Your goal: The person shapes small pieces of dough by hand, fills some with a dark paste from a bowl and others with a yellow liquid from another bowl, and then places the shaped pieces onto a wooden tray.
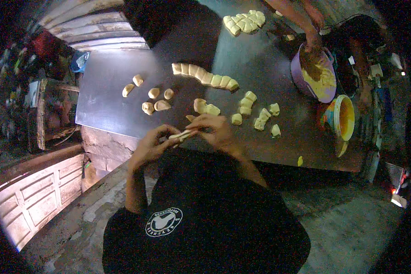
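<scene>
Grip: both my hands are closed, the left hand (151, 142) and the right hand (216, 132) pinching one thin piece of dough (180, 135) between them.
Left fingers: curled around the left end of that piece, thumb and fingertips together on it.
Right fingers: bent over its right end; my knuckles hide part of what they press.
Dough in hand: raised in front of my dark shirt (210, 201), at the near edge of the metal table (109, 86), with pale edges showing between my fingers.
Just beyond my right hand: two lumps joined together (206, 107), lying on the table.
Left of those: six loose lumps (162, 105), rounded and apart from one another or nearly so.
Beyond them: a long row of cut dough (204, 77), its segments still joined, slanting down toward the right.
Right side: several cut pieces (262, 119), some single, some stuck together.
Far edge: a scored slab of dough (244, 23).
Purple tub (299, 82): at the right of the table, holding yellow mixture (325, 82), with another person's hand (313, 44) reaching down into it.
Bucket (337, 118): pale rim, yellowish inside, tilted, just beside the tub.
Near edge, right: a small yellow dab (300, 160) on the table.
</scene>
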A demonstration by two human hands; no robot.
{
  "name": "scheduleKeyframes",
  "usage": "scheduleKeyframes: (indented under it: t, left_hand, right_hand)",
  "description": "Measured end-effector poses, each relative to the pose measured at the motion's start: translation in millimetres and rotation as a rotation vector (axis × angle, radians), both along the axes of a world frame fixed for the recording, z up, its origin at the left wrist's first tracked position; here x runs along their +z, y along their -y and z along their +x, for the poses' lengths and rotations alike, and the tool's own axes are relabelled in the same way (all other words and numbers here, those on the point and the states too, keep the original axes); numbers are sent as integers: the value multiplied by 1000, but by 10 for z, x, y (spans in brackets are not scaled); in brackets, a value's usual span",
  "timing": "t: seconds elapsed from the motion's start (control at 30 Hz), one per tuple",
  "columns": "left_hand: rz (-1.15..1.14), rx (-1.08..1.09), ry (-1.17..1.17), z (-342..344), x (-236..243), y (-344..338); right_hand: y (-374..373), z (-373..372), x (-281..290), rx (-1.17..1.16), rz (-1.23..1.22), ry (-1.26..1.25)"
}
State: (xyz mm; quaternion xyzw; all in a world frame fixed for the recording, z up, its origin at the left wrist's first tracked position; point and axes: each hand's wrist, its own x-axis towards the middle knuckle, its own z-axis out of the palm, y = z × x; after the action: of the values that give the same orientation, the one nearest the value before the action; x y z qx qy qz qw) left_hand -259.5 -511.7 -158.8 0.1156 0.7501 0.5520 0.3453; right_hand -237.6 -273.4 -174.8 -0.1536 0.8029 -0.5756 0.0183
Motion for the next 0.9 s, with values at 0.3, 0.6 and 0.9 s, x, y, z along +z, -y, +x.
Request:
scheduleKeyframes:
  t: [0.3,0.6,0.9]
  left_hand:
    - [-359,353,-307,-385,-569,771]
    - [-1212,486,-1081,-883,-868,848]
    - [-632,-48,-1586,-737,-1549,-754]
  right_hand:
    - [-517,-253,66,-554,-247,135]
    - [-189,5,-1090,-762,788,237]
    - [403,-125,-421,-751,9,216]
